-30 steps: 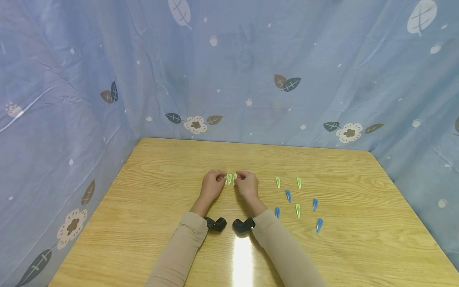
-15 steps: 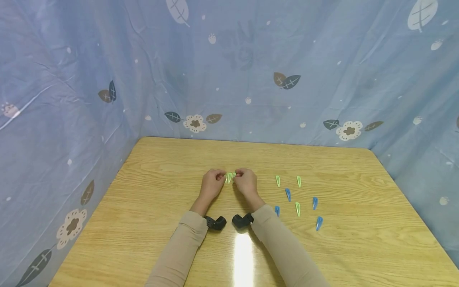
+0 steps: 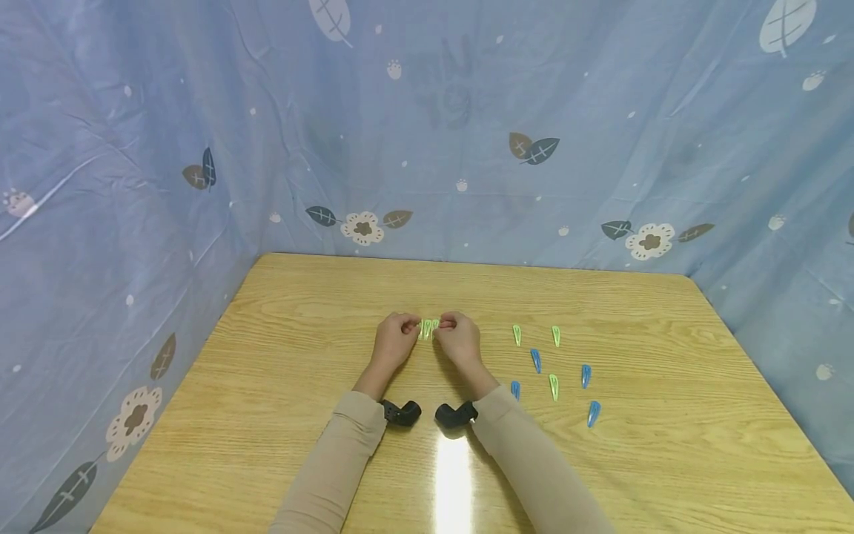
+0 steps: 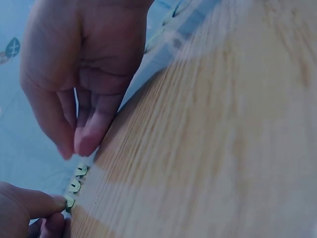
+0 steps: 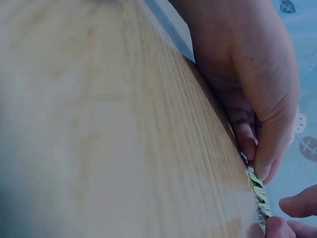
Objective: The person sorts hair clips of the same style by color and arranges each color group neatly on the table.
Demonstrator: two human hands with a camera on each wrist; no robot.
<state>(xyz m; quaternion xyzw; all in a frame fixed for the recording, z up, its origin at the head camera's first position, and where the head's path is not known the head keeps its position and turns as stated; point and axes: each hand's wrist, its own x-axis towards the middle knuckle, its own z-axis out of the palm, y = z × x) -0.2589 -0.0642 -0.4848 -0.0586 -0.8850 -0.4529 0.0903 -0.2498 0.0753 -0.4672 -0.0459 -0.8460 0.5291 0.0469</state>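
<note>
Now nudged leftward, the end clip (image 3: 435, 325) is pinched by the right hand (image 3: 459, 338) just right of the middle clip (image 3: 428, 328), which could be skewed by overpushing, with the left hand (image 3: 393, 342) loosely parted left of it.

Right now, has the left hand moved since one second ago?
No. In the head view, the left hand shows no clear shift, sideways or forward, against the far table edge.

3 green hair clips (image 3: 428, 330), side by side
</note>
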